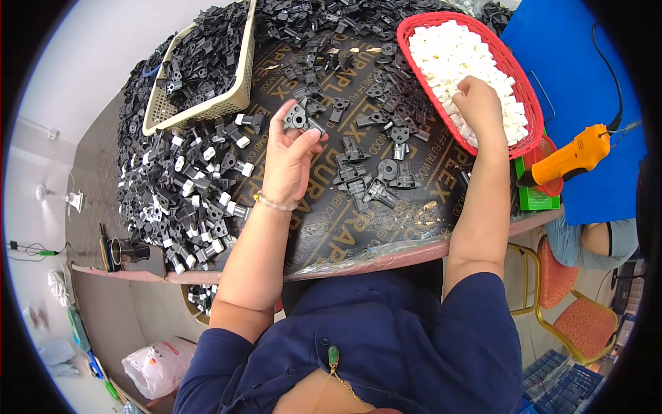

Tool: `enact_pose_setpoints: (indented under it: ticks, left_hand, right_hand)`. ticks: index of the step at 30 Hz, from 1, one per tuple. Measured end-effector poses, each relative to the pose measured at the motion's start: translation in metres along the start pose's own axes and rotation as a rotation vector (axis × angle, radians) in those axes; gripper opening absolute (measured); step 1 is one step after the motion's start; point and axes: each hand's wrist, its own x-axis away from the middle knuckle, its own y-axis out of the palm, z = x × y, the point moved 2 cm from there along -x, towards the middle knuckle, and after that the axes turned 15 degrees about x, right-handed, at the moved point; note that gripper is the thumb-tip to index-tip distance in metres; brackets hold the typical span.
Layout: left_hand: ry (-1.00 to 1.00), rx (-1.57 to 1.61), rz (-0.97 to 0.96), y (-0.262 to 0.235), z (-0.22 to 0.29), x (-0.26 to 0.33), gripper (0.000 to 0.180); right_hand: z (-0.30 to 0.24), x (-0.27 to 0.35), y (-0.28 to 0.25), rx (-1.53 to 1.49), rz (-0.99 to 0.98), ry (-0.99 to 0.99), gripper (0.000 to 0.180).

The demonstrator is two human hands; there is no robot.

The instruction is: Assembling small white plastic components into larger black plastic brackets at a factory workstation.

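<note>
While left hand (288, 155) pinches a black part (296, 119), right hand (477, 103) digs the red basket (524, 86).

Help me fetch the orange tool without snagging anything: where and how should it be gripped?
Grip the orange tool around its thick orange body, probably coming from above. It lies on its side, its dark tip overlapping a small red container, with a black cable trailing from its far end.

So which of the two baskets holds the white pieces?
The red oval basket under the right hand; the beige rectangular basket on the left holds only black parts.

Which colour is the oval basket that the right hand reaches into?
Red basket, holding white pieces; seen best in the head view.
</note>
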Motion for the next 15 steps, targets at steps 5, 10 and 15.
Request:
enact_pose_setpoints:
  ticks: [5,10,15]
  left_hand:
    - [0.046,-0.001,-0.005,0.002,0.001,-0.001,0.051]
    - [0.034,-0.029,0.023,0.003,0.003,-0.002,0.041]
    - [0.059,-0.026,0.002,0.003,0.000,-0.002,0.042]
  right_hand:
    - [-0.041,0.016,-0.010,-0.802,-0.081,-0.117,0.036]
    - [-0.119,0.055,0.005,-1.440,-0.418,-0.270,0.025]
    - [-0.156,0.082,0.027,-1.596,-0.511,-0.227,0.024]
